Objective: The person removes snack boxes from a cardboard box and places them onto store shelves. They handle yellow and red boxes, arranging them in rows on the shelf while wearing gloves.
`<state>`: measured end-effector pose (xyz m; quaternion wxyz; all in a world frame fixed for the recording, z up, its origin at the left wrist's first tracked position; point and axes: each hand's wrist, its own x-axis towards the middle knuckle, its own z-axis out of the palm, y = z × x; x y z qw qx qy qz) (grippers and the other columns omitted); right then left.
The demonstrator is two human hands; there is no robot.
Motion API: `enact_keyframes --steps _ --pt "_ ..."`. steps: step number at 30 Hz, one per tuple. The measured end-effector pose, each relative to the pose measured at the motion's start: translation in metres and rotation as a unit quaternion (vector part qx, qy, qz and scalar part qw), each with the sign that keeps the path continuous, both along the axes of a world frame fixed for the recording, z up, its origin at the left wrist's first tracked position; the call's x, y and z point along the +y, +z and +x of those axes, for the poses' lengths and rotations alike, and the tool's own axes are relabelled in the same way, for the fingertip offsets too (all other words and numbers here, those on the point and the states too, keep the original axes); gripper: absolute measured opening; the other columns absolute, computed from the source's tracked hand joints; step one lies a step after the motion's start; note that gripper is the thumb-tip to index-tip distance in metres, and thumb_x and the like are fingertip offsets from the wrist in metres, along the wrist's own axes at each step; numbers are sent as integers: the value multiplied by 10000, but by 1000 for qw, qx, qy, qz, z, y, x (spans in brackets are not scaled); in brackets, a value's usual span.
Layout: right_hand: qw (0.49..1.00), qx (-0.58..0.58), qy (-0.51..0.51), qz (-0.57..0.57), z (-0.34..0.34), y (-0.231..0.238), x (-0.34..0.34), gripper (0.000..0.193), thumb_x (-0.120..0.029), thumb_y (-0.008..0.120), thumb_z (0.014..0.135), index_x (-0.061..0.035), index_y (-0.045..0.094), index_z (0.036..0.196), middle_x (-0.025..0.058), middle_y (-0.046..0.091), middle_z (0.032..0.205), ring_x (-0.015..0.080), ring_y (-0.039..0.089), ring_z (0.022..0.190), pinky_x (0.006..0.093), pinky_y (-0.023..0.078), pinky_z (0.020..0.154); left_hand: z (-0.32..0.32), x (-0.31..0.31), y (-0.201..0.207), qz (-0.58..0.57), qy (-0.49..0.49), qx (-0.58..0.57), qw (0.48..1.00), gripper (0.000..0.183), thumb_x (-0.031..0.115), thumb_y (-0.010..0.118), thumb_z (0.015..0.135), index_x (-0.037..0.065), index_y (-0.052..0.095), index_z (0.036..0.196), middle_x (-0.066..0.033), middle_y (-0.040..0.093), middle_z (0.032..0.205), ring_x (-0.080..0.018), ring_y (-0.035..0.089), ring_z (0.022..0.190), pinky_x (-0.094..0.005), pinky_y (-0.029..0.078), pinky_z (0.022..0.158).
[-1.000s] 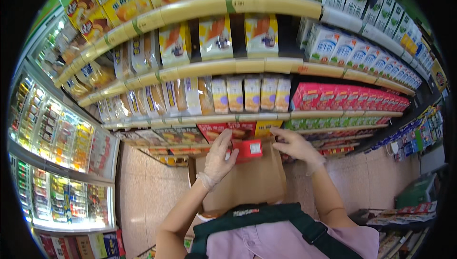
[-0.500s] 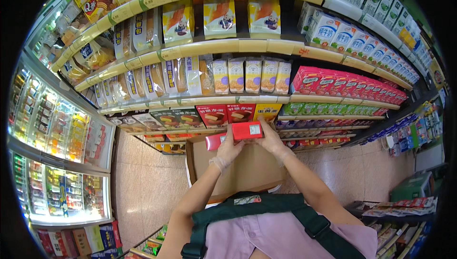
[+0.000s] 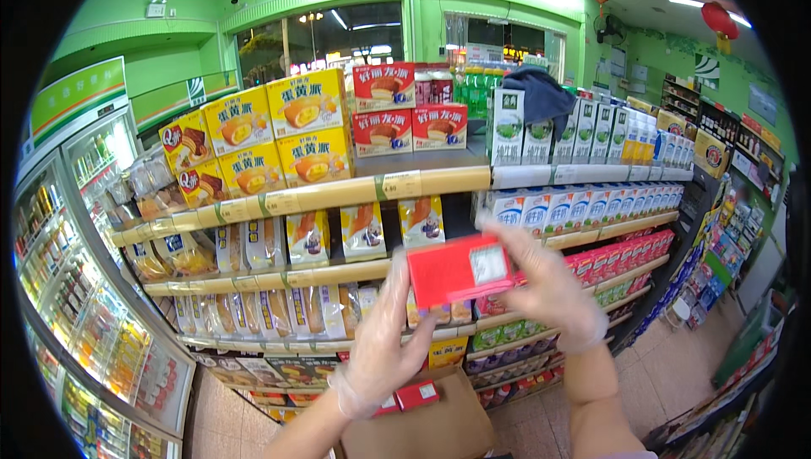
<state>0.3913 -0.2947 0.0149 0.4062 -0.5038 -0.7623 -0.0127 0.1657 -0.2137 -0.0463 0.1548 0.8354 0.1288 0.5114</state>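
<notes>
A red cardboard box with a white label is held up before the upper shelves, between my two hands in clear thin gloves. My left hand is closed on its left end. My right hand grips the right end, fingers over the top edge. Beyond the box, the top shelf carries a small stack of red pie boxes, with dark bare shelf surface in front of them. Low down, an open brown carton stands beneath my arms, and smaller-looking red boxes show at its far edge.
Yellow boxes are stacked left of the red ones on the top shelf. White milk cartons and a dark cloth are to the right. Bagged bread fills shelves below. Glass-door coolers line the left side; tiled floor shows right.
Both hands have lifted the red box from low over the carton to the height of the upper shelves. The view has tilted up, bringing the top shelf and the room beyond into sight.
</notes>
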Motion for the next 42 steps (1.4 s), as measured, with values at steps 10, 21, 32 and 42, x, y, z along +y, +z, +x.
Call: enact_keyframes --steps 10,21,32,42 --pt "913 -230 -240 236 24 184 92 717 -218 772 781 -45 448 1397 139 481 1396 339 512 1261 411 440 1059 72 93 171 21 -77 -113 990 739 131 630 878 -57 246 1480 -301 370 1476 -405 396 1370 -395 359 1101" --pt "875 -296 -383 -22 74 235 205 803 -353 848 672 -149 530 1381 87 601 1327 279 568 1207 371 464 1019 106 182 119 162 202 125 958 766 294 634 902 -54 267 1477 -285 304 1519 -385 273 1438 -415 268 1174" --pt "921 -198 -287 -171 114 222 275 584 -266 765 808 -128 569 1341 96 626 1301 282 605 1183 426 480 985 121 192 123 133 229 192 945 866 533 539 922 -51 253 1493 -282 268 1541 -393 201 1466 -455 185 1197" --pt "910 -236 -339 27 90 198 236 608 -319 754 806 -74 565 1330 172 584 1335 304 564 1223 396 437 1045 129 187 118 199 205 75 955 598 352 633 900 -23 494 1345 -258 521 1361 -385 489 1287 -444 376 1099"
